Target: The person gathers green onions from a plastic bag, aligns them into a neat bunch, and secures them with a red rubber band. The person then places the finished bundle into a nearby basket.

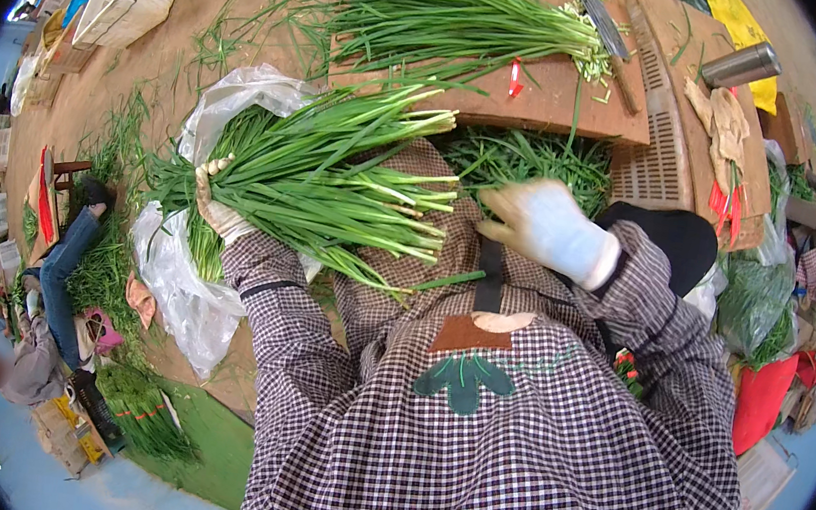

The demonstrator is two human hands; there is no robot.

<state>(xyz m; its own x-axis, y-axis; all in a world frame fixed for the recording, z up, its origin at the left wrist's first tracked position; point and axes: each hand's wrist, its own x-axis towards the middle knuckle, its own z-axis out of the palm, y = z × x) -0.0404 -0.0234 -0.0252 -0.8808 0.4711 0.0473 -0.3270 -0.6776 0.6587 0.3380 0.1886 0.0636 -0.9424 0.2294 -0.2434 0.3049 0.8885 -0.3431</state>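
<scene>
My left hand (212,196), in a pale glove, grips a bunch of garlic chives (310,183) around its leafy part. The pale cut ends fan out to the right above my lap. To the right of those ends is my gloved right hand (550,230), blurred, with thumb and fingers apart and nothing visible in them. Ahead, a larger pile of garlic chives (449,22) lies on a wooden board (562,95), over red strips (515,78). A knife (604,24) with a wooden handle rests at the pile's cut ends.
Under my left hand, an opened clear plastic bag (183,305) holds more chives. Loose leaves (539,164) lie below the board. A plastic crate (658,117), a steel flask (743,65) and gloves (725,121) are on the right. A person (41,357) sits at far left.
</scene>
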